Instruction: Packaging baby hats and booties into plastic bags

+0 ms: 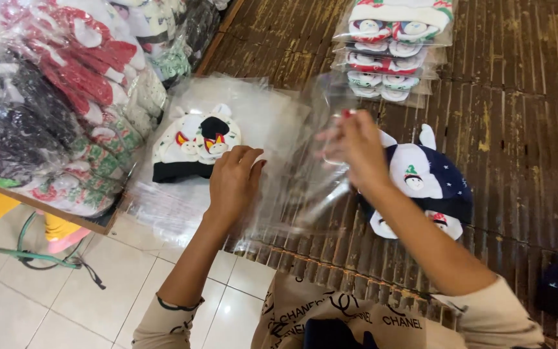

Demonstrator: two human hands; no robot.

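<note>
Right hand (356, 147), grip pinched on a glossy clear plastic bag (318, 174) lifted off the stack of flat clear bags (182, 200), on which the left hand (234, 181) presses flat, fingers spread, beside a white-and-black knitted hat (192, 148); slatted bamboo mat (518, 116) beyond the stack.

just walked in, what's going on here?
A person is working over a stack of clear plastic bags on a dark slatted surface. The left hand presses down on the stack beside a white and black knit hat lying on it. The right hand lifts one clear bag by its edge. A navy hat lies loose under the right forearm, already bagged hats are piled ahead, and more packed goods sit at left.
</note>
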